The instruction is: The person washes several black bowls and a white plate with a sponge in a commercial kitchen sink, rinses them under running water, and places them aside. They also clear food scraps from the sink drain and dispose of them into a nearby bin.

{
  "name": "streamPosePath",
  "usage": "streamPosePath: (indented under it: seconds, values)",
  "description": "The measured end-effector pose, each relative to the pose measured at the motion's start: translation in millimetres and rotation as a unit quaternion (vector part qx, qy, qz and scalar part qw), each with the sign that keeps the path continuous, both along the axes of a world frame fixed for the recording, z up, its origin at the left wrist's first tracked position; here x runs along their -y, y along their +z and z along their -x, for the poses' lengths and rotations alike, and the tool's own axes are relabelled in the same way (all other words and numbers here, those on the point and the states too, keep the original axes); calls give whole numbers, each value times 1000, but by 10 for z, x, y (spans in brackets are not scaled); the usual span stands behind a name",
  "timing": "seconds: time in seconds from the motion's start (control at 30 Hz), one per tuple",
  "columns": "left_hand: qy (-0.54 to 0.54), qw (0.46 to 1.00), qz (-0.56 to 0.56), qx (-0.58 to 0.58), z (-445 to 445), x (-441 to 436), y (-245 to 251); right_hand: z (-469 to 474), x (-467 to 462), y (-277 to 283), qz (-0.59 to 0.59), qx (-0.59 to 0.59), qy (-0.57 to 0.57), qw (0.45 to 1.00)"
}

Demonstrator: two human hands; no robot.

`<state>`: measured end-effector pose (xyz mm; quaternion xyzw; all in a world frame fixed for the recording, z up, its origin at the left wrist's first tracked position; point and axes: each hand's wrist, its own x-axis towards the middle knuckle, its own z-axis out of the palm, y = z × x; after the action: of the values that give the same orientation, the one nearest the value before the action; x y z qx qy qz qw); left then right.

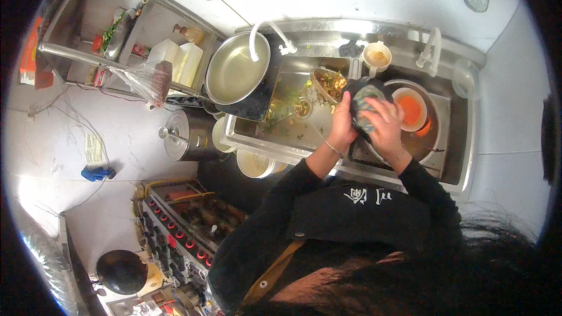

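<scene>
Over the divider of a double stainless steel sink point(307, 140), my left hand point(342, 123) grips a black dish point(354, 85), probably a bowl, by its left side. My right hand point(386, 125) presses a greenish patterned scrubbing pad or cloth point(368, 96) against it; the fingers are blurred. Below and right of the hands, a large round basin point(432, 96) holds murky water. In it sits a white bowl point(422, 94) with orange contents. A corner strainer point(322, 90) full of food scraps stands in the left compartment, just left of the dish.
Two white faucets point(274, 28) point(432, 52) rise behind the sink. A handled cup point(376, 55) and a dark scouring pad point(350, 48) lie on the back ledge. A wide metal pan point(237, 70) rests at the left end. Buckets point(254, 162) stand below; a stove point(184, 224) is lower left.
</scene>
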<state>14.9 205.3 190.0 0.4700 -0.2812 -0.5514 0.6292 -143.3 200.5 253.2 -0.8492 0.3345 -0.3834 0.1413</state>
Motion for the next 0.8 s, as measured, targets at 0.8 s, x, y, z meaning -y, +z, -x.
streamPosePath:
  seconds: [0.8]
  values:
    - [-25,937,-16,-348,-199,-301,475,171,548,-645,-237,155,-167,944]
